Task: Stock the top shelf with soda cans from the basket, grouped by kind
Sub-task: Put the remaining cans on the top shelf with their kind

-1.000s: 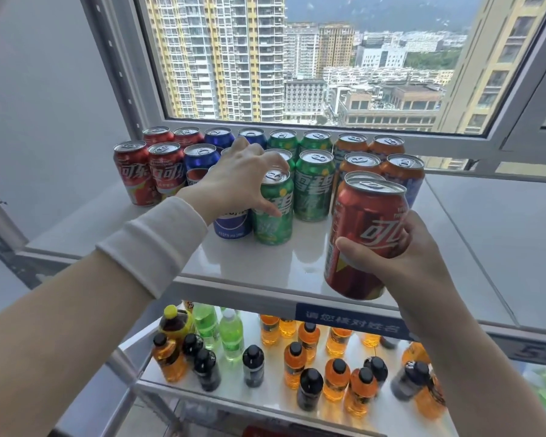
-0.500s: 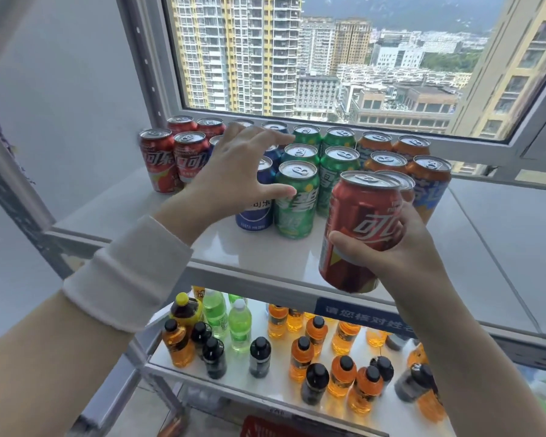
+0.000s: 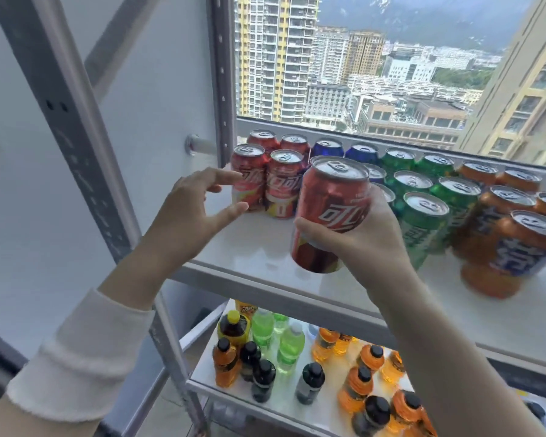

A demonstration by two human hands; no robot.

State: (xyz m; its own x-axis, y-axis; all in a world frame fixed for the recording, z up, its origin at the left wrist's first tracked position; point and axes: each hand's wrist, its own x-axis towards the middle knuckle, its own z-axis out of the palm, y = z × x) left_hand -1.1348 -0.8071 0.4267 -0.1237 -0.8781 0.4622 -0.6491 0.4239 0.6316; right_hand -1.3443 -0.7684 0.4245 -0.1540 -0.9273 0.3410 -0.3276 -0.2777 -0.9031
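SHELF-STOCKING, MID-PLACEMENT — A person's right hand (image 3: pixel 369 241) is clamped round the lower half of a red can (image 3: pixel 331 209), thumb across the near face and fingers wrapped behind. It holds the can slightly tilted above the front of the top shelf (image 3: pixel 259 250), and the can's base has not yet touched down. The left hand (image 3: pixel 193 212) hovers at the shelf's left end with fingers and thumb spread, holding nothing. Its fingertips are just beside the nearest can of the red group (image 3: pixel 282 187); whether they touch it cannot be told.

Four red cans stand two-by-two at the far left, below the window (image 3: pixel 391 74). To their right are blue cans (image 3: pixel 328 148), largely hidden behind the held can, then green cans (image 3: pixel 423 222) and orange cans (image 3: pixel 517 257), in rows running toward the near edge. The basket is out of view. Bottles (image 3: pixel 290 345) stand on a lower shelf (image 3: pixel 284 405).

The step in hand appears to be adding this can to the reds, and the likely spot is the bare shelf directly in front of the red block's near pair. To do it well:

- Bring the can upright before it descends.
- Set it flat on its base, close against the red cans behind.
- Keep it left of the blue column so the kinds stay separate.

The free hand looks well placed to steady the near-left red can — a light brace there should keep the block from being nudged toward the shelf's left edge. The grip is best eased off only once the can stands on its own.
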